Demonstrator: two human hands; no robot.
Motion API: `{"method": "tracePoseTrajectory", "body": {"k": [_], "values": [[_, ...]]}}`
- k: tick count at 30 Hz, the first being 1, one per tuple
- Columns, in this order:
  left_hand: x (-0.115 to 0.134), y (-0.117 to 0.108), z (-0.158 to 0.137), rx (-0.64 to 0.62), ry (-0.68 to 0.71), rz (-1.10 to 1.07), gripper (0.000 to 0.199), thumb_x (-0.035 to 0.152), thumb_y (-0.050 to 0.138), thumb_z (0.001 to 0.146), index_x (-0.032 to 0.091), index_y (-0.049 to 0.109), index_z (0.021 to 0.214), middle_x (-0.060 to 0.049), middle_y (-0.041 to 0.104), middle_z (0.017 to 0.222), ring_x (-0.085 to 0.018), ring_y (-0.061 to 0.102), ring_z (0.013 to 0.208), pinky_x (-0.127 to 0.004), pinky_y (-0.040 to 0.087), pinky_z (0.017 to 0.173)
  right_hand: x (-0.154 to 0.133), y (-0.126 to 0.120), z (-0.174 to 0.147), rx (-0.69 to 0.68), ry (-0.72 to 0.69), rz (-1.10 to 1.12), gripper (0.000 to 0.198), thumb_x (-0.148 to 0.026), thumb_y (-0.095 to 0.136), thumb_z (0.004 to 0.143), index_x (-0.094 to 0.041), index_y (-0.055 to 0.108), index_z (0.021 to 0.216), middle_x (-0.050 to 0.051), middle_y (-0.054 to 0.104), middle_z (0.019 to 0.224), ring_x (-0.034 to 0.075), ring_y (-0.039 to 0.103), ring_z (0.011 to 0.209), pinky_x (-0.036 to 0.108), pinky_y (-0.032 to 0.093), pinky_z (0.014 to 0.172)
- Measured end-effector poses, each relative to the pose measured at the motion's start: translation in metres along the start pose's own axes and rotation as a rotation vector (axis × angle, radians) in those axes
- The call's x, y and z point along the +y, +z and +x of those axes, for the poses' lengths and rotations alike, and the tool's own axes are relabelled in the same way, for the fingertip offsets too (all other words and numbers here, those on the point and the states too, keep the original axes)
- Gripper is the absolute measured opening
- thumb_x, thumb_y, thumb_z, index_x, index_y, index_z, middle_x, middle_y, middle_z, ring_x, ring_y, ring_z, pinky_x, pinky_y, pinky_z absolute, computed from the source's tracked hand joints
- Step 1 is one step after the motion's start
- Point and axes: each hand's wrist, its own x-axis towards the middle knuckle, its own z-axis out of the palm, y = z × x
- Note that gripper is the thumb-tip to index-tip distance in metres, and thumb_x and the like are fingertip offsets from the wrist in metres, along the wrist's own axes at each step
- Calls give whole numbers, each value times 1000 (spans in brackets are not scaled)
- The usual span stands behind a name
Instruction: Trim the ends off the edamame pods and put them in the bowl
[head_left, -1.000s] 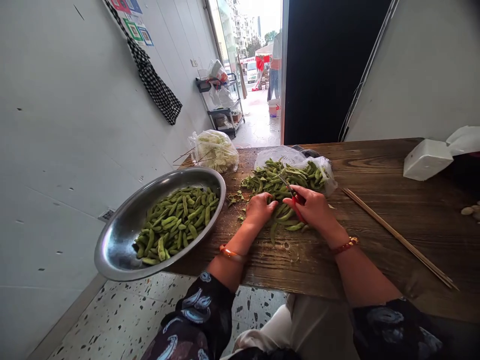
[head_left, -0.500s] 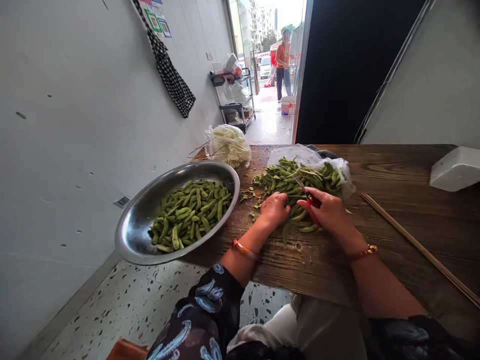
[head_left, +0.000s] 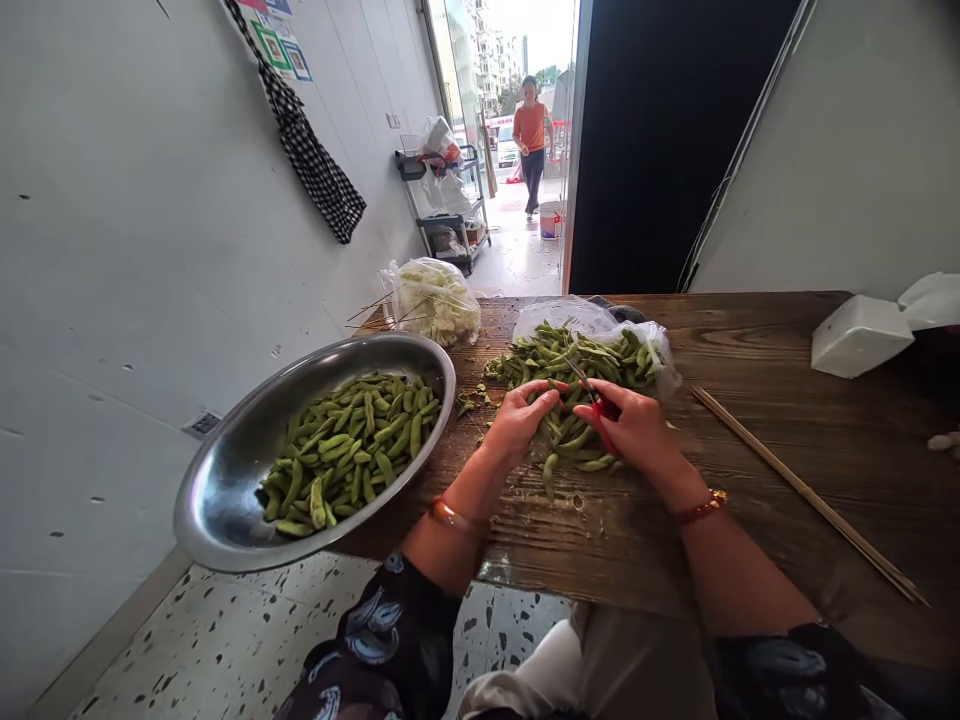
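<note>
My right hand (head_left: 643,432) is closed around the red handles of a pair of scissors (head_left: 602,415), whose blades point up and left over the pile. Just left of the blades, my left hand (head_left: 523,418) pinches a green edamame pod (head_left: 556,386) between thumb and fingers; most of the pod is hidden. A heap of edamame pods (head_left: 574,350) spills from an opened clear plastic bag (head_left: 559,312) beneath and beyond both hands. To the left, a wide steel basin (head_left: 206,520) holds many more pods (head_left: 337,450) and juts past the table edge.
On the wooden table (head_left: 757,400) are a bag of pale vegetables (head_left: 436,300), bamboo sticks (head_left: 802,490) at the right and a white box (head_left: 862,335). A cart (head_left: 446,205) stands near the doorway. A person in an orange top (head_left: 531,130) is outside.
My left hand has turned from a closed fist to a pinch, raised near the scissor blades. The view has shifted right. The person outside now faces the doorway.
</note>
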Motion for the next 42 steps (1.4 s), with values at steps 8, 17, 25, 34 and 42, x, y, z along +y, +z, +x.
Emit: {"method": "tracePoseTrajectory", "body": {"k": [8, 17, 25, 34, 42], "values": [[4, 4, -4, 105, 56, -27, 36, 34, 82, 58, 16, 57, 75, 3, 63, 67, -6, 54, 53, -19, 41, 54, -5, -1, -1, -111, -84, 35, 50, -51, 66, 79, -17, 64, 117, 3, 66, 79, 16, 57, 65, 29, 48, 65], [-2, 6, -3, 19, 226, 247, 22, 29, 77, 67, 13, 69, 78, -4, 67, 80, -13, 59, 77, -26, 45, 78, -2, 2, -2, -150, -119, 4, 46, -45, 69, 77, -23, 62, 117, 2, 64, 83, 17, 59, 70, 29, 49, 68], [-4, 8, -4, -3, 241, 348, 23, 30, 72, 71, 13, 70, 85, -5, 69, 81, -15, 60, 76, -27, 47, 77, -2, 2, -2, -143, -153, -32, 46, -44, 67, 79, -19, 62, 117, 5, 64, 85, 19, 59, 73, 31, 49, 71], [-1, 3, -2, 0, 301, 492, 22, 35, 65, 78, 15, 73, 82, -6, 70, 84, -17, 59, 81, -26, 44, 79, 1, 0, -4, -158, -119, -85, 45, -46, 65, 81, -18, 64, 117, 4, 64, 79, 17, 57, 66, 29, 47, 66], [2, 3, -3, 34, 312, 498, 16, 31, 68, 75, 16, 73, 77, -4, 70, 79, -16, 58, 78, -25, 43, 78, 2, 0, -1, -186, -147, -84, 41, -44, 64, 82, -19, 66, 115, 5, 69, 83, 18, 59, 68, 28, 46, 65]]}}
